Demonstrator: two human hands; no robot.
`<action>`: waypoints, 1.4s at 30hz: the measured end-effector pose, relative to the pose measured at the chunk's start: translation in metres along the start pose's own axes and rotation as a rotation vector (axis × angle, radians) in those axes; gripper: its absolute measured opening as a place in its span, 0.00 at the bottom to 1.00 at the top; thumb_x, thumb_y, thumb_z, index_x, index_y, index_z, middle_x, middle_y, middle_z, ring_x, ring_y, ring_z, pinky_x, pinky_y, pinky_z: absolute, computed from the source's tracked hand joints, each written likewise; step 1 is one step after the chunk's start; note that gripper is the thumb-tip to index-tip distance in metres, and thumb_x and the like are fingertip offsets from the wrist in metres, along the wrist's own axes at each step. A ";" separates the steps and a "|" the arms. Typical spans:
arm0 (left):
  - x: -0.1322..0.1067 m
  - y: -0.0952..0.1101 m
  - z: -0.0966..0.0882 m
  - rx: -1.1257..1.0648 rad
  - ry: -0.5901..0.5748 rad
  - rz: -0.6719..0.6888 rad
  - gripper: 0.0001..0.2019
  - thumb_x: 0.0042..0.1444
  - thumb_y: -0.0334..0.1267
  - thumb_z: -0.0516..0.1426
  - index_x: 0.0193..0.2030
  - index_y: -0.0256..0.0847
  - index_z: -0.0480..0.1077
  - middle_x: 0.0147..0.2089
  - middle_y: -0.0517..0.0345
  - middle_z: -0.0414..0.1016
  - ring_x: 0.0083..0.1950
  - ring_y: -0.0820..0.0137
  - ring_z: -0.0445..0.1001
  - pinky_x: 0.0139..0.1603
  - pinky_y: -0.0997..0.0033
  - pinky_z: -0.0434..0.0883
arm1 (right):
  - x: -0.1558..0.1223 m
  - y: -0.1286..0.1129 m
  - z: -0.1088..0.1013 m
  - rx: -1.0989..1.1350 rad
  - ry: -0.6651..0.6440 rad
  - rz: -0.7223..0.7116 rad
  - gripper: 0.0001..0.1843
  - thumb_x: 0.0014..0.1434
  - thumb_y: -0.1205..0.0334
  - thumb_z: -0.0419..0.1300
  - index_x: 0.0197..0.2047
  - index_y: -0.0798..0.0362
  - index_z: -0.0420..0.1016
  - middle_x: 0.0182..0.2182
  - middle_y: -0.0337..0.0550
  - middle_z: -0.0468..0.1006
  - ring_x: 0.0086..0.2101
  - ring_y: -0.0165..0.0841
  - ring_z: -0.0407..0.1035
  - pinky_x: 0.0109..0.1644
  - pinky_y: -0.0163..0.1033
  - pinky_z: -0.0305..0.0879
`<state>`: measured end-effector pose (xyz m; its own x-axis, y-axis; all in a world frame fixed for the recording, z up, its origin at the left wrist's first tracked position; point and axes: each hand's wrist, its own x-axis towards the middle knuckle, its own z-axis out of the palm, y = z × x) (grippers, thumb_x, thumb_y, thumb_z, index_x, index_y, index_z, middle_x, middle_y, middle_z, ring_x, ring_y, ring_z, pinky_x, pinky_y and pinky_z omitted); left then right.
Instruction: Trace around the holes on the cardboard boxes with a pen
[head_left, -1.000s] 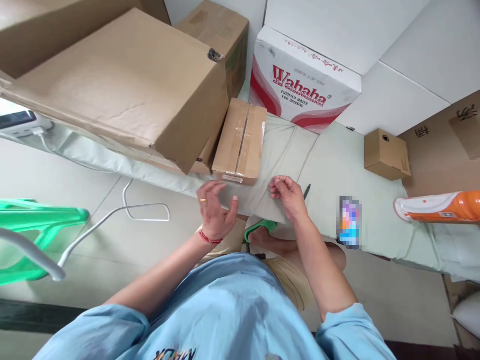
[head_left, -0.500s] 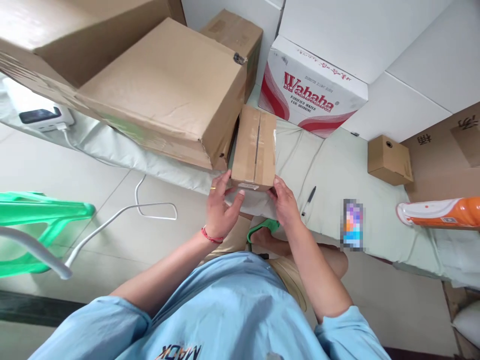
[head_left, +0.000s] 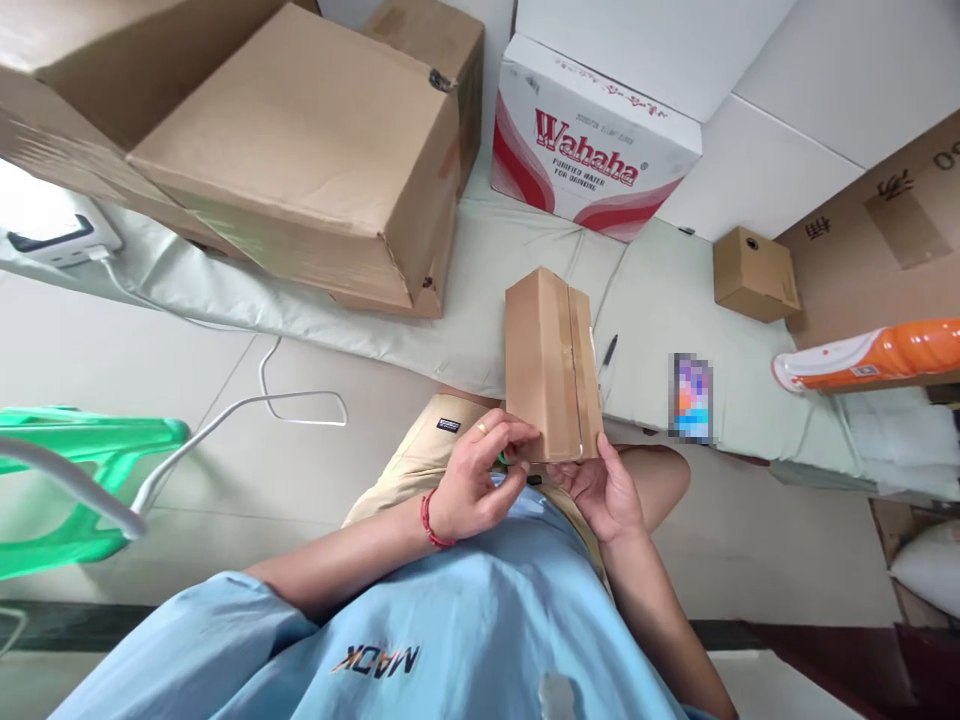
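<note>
A small taped cardboard box (head_left: 551, 362) is held up over my lap, its taped seam running lengthwise. My left hand (head_left: 476, 487) pinches its near left corner, with a ring on one finger and a red band at the wrist. My right hand (head_left: 600, 487) cups the box's near end from below, fingers curled round it. A black pen (head_left: 608, 350) lies on the pale green sheet (head_left: 660, 300) just behind the box.
Large cardboard boxes (head_left: 300, 150) are stacked at the left on the sheet, a white Wahaha carton (head_left: 592, 140) stands behind, a small brown box (head_left: 754, 275) and an orange-white bottle (head_left: 870, 357) at the right. A green stool (head_left: 90, 470) and white cable (head_left: 225, 420) are on the floor.
Both hands reached to the small box beside the big cartons, took hold of it and lifted it off the sheet toward my lap, turning it.
</note>
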<state>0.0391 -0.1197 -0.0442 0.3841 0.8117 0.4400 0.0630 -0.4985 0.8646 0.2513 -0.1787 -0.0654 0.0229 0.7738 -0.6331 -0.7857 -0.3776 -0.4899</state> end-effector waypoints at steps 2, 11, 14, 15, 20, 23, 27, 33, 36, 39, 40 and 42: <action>0.003 0.008 0.002 -0.018 -0.078 0.075 0.16 0.63 0.25 0.57 0.56 0.40 0.73 0.46 0.52 0.77 0.44 0.67 0.76 0.44 0.67 0.76 | -0.002 0.002 -0.007 0.087 -0.044 -0.001 0.20 0.66 0.51 0.72 0.57 0.51 0.80 0.43 0.45 0.90 0.35 0.36 0.85 0.47 0.44 0.86; -0.020 0.009 -0.007 -0.143 0.171 -0.517 0.09 0.69 0.42 0.60 0.49 0.41 0.74 0.49 0.51 0.77 0.50 0.65 0.77 0.47 0.68 0.76 | -0.013 0.036 -0.016 0.265 -0.102 -0.035 0.22 0.67 0.49 0.70 0.60 0.49 0.78 0.48 0.46 0.90 0.44 0.39 0.86 0.47 0.45 0.86; -0.030 0.007 -0.009 -0.311 0.141 -0.752 0.19 0.65 0.54 0.64 0.51 0.41 0.72 0.52 0.51 0.78 0.53 0.62 0.77 0.45 0.67 0.77 | -0.018 0.042 -0.019 0.265 -0.131 -0.053 0.21 0.69 0.49 0.68 0.60 0.49 0.78 0.47 0.45 0.90 0.44 0.38 0.86 0.46 0.44 0.86; -0.033 0.007 -0.009 -0.377 0.119 -0.801 0.22 0.63 0.57 0.65 0.53 0.42 0.72 0.53 0.50 0.78 0.54 0.61 0.77 0.45 0.67 0.77 | -0.020 0.044 -0.021 0.260 -0.141 -0.063 0.21 0.69 0.49 0.69 0.60 0.50 0.78 0.46 0.45 0.90 0.43 0.38 0.86 0.46 0.44 0.86; -0.047 0.008 -0.009 -0.647 -0.041 -0.914 0.36 0.60 0.69 0.64 0.64 0.45 0.69 0.65 0.45 0.76 0.65 0.51 0.76 0.51 0.57 0.81 | -0.024 0.052 -0.030 0.207 -0.143 -0.059 0.29 0.62 0.52 0.76 0.62 0.52 0.76 0.49 0.48 0.89 0.46 0.40 0.86 0.52 0.46 0.86; -0.045 0.009 -0.009 -0.704 -0.131 -0.918 0.40 0.58 0.70 0.66 0.69 0.48 0.66 0.73 0.43 0.70 0.71 0.46 0.72 0.54 0.53 0.82 | -0.022 0.055 -0.034 0.135 -0.115 -0.058 0.32 0.61 0.54 0.76 0.64 0.51 0.75 0.52 0.49 0.88 0.49 0.41 0.85 0.54 0.47 0.85; -0.037 0.008 -0.004 -0.655 -0.168 -0.936 0.46 0.52 0.67 0.72 0.70 0.47 0.64 0.73 0.41 0.68 0.71 0.45 0.71 0.54 0.53 0.81 | -0.022 0.055 -0.039 0.075 -0.085 -0.110 0.31 0.60 0.54 0.77 0.63 0.48 0.75 0.55 0.47 0.87 0.51 0.42 0.85 0.57 0.48 0.84; -0.038 0.006 0.005 -0.651 -0.118 -0.890 0.41 0.54 0.66 0.71 0.66 0.43 0.69 0.64 0.44 0.75 0.64 0.51 0.75 0.52 0.58 0.79 | -0.027 0.048 -0.040 0.099 -0.076 -0.090 0.33 0.61 0.54 0.76 0.66 0.49 0.74 0.54 0.48 0.87 0.50 0.41 0.84 0.57 0.48 0.84; -0.041 0.008 0.005 -0.731 -0.116 -0.821 0.38 0.57 0.65 0.69 0.67 0.45 0.70 0.60 0.47 0.76 0.62 0.54 0.76 0.53 0.59 0.78 | -0.029 0.042 -0.040 0.123 -0.112 -0.078 0.34 0.64 0.52 0.73 0.70 0.50 0.72 0.55 0.50 0.87 0.51 0.40 0.84 0.57 0.47 0.83; -0.042 0.008 0.004 -0.781 -0.144 -0.792 0.37 0.58 0.61 0.71 0.67 0.45 0.71 0.53 0.51 0.78 0.56 0.58 0.78 0.54 0.60 0.77 | -0.035 0.040 -0.038 0.126 -0.166 -0.082 0.36 0.64 0.49 0.72 0.72 0.47 0.71 0.57 0.48 0.86 0.54 0.39 0.82 0.59 0.46 0.82; -0.042 0.008 0.004 -0.799 -0.153 -0.783 0.35 0.58 0.60 0.71 0.66 0.45 0.71 0.51 0.52 0.79 0.54 0.59 0.79 0.53 0.60 0.77 | -0.038 0.040 -0.036 0.114 -0.192 -0.070 0.37 0.63 0.48 0.73 0.71 0.46 0.72 0.57 0.48 0.86 0.54 0.39 0.82 0.60 0.46 0.80; -0.041 0.007 0.006 -0.847 -0.166 -0.762 0.31 0.59 0.60 0.71 0.62 0.43 0.74 0.47 0.53 0.80 0.48 0.62 0.80 0.52 0.61 0.76 | -0.046 0.040 -0.032 0.076 -0.251 -0.036 0.38 0.59 0.45 0.75 0.69 0.46 0.75 0.56 0.49 0.86 0.55 0.42 0.82 0.63 0.49 0.78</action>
<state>0.0288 -0.1585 -0.0575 0.6330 0.7328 -0.2497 -0.2841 0.5200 0.8055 0.2389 -0.2452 -0.0752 -0.0951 0.8916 -0.4426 -0.8314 -0.3156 -0.4573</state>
